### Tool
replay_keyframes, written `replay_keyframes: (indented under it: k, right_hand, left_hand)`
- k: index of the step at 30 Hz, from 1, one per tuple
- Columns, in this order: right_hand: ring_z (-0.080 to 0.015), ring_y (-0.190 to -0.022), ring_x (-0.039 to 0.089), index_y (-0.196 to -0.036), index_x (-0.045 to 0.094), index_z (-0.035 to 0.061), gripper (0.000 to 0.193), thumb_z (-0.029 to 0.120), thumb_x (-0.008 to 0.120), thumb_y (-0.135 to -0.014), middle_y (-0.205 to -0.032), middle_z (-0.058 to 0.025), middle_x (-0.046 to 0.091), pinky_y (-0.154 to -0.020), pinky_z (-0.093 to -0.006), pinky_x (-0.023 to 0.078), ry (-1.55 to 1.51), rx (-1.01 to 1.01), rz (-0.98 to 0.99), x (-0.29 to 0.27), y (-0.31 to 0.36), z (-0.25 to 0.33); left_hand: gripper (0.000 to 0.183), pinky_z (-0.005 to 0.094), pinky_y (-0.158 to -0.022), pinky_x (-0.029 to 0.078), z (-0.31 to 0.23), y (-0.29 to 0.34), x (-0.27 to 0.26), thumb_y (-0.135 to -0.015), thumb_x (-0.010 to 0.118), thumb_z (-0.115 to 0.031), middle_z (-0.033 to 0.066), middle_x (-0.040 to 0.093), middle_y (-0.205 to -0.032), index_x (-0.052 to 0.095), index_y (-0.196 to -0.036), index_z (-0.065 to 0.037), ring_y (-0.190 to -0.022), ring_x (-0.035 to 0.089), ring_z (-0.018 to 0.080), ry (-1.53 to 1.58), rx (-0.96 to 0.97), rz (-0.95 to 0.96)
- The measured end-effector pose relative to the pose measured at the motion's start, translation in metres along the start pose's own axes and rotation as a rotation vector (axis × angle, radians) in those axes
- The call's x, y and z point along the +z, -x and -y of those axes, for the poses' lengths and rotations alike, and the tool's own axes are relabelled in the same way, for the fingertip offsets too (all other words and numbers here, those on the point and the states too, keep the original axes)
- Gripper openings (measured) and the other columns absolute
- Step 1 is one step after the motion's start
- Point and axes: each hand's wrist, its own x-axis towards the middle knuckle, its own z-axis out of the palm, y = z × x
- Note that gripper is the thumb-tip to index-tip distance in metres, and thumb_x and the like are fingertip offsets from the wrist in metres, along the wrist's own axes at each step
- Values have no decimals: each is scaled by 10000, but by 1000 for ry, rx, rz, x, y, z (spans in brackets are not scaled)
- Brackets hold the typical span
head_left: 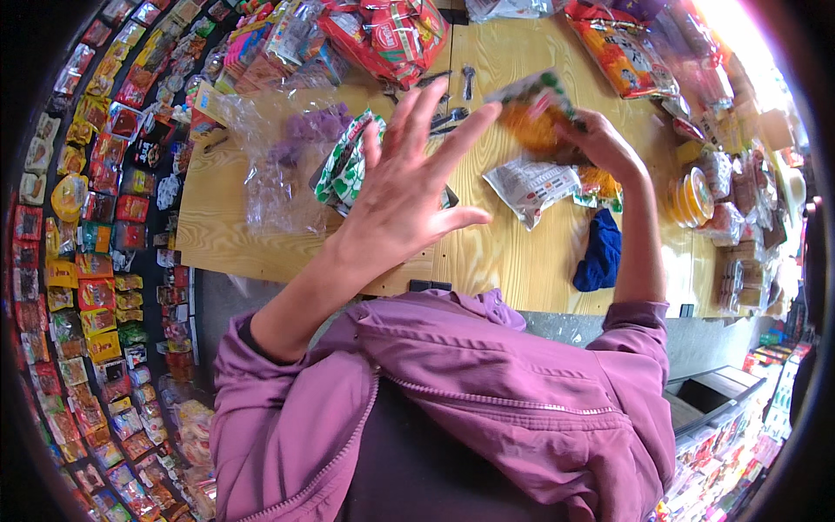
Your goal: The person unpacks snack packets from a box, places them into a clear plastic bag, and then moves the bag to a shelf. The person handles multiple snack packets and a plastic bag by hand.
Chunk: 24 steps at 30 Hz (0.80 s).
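My left hand [396,174] is raised over the wooden table with its fingers spread and nothing in its grasp. Below and partly behind it sits a green-and-white patterned bag [339,178], its right side hidden by the hand. My right hand [600,143] pinches the edge of a clear plastic packet of orange food [531,122], slightly smeared by motion, above the table. Under that packet lie a white printed packet [532,190] and another orange packet [600,184]. A dark blue cloth [598,252] is crumpled near my right forearm.
Crumpled clear plastic [278,187] covers the table's left part. Red bags [391,35] and metal spoons [468,83] lie at the far side. An orange-red bag [622,52] and stacked containers [693,198] line the right. Shelves of small snack packets [100,261] stand at left.
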Motion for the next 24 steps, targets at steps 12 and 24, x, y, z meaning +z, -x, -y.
replay_keyframes:
  k: [12,24]
  right_hand:
    - [-233,-830,691,-1355,486,128,574,24,698,-832,-973,-103,702,-785,-336,546,203,-295,14,43,119,-2]
    - [-219,-1245,529,-1552,191,170,729,405,576,-980,-1411,-110,501,-986,-530,486,-1208,-41,-147,133,148,-66]
  left_hand:
    - [196,227,-659,494,17,1,67,-797,803,-84,5,706,-831,705,-964,-51,-752,609,44,1019,-437,402]
    - [200,237,-682,527,14,44,108,-815,752,43,5,687,-864,635,-897,-98,-741,632,80,1428,-731,-259]
